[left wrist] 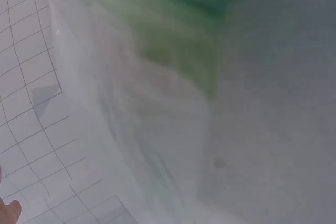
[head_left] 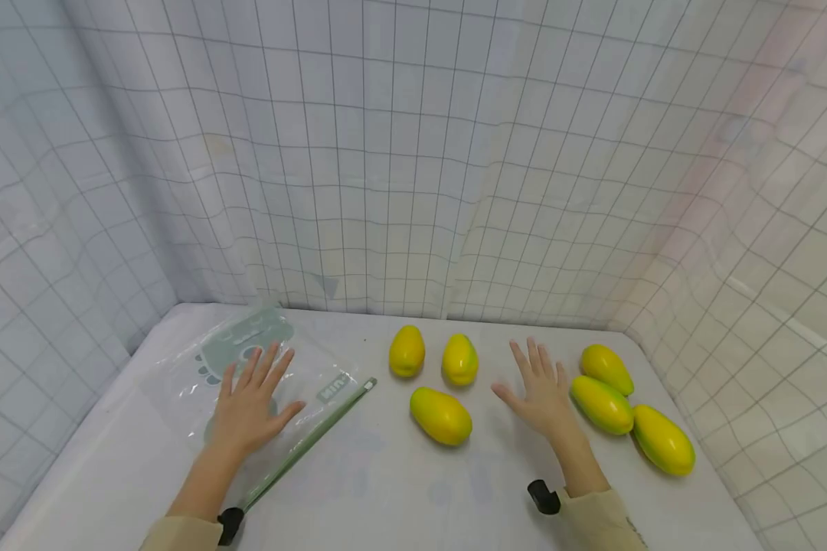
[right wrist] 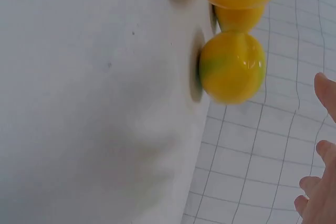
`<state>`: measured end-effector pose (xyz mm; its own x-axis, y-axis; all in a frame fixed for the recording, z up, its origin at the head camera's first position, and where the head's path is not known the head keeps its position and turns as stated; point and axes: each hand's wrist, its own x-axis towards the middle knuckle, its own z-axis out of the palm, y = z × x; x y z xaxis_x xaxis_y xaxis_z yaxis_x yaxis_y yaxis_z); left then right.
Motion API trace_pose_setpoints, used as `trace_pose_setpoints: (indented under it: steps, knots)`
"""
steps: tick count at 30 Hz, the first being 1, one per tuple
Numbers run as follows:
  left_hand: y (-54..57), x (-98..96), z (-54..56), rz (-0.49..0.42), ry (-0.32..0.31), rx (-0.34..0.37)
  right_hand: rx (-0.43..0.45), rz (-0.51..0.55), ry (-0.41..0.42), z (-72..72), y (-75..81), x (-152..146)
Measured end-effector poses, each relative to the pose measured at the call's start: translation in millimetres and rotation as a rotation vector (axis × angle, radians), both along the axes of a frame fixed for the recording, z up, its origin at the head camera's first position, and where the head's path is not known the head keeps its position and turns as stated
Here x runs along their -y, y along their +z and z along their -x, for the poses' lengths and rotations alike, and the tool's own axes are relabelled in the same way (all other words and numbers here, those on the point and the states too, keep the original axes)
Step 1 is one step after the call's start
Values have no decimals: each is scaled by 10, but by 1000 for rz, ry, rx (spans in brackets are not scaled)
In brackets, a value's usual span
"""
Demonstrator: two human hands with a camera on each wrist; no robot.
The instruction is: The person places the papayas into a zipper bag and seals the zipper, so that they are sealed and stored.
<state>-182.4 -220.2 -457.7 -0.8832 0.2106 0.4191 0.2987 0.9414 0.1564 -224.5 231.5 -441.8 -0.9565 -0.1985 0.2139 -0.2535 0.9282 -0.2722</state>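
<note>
Left hand (head_left: pixel 248 413), fingers spread and gripping nothing, is over a clear zip bag (head_left: pixel 310 405), hiding part of its print; right hand (head_left: pixel 541 398), equally spread and free, sits between three yellow-green fruits (head_left: pixel 441 416) and three more fruits (head_left: pixel 602 405) at the right; checked cloth (head_left: pixel 413 191) rises behind.

The fruits (head_left: pixel 441 416) are yellow-green, the curtain (head_left: pixel 413 153) dark-gridded.

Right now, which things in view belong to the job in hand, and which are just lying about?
Likely the job, judging by nearness:
left hand
right hand
clear bag with green strip, beneath the left hand
three middle fruits
three right-side fruits

Likely just surroundings:
table
checked curtain
black wrist pieces
sleeves
</note>
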Motion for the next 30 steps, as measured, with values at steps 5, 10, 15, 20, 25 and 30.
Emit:
trace_pose_setpoints:
  steps: [5,10,15,20,25,30]
  knots:
    - [-26,69,-99,25,-21,-4,-21,47,52,-52,-54,184]
    - [-45,122,-205,31,-35,20,2,40,94,-100,-87,365]
    - [-78,166,-281,36,-56,38,18,43,136,-137,-110,517]
    - [-100,196,-334,30,-79,45,16,50,192,-158,-116,669]
    - [-128,227,-396,37,-105,45,-6,40,229,-184,-134,829]
    - [-170,259,-443,23,-125,47,-34,37,273,-206,-156,989]
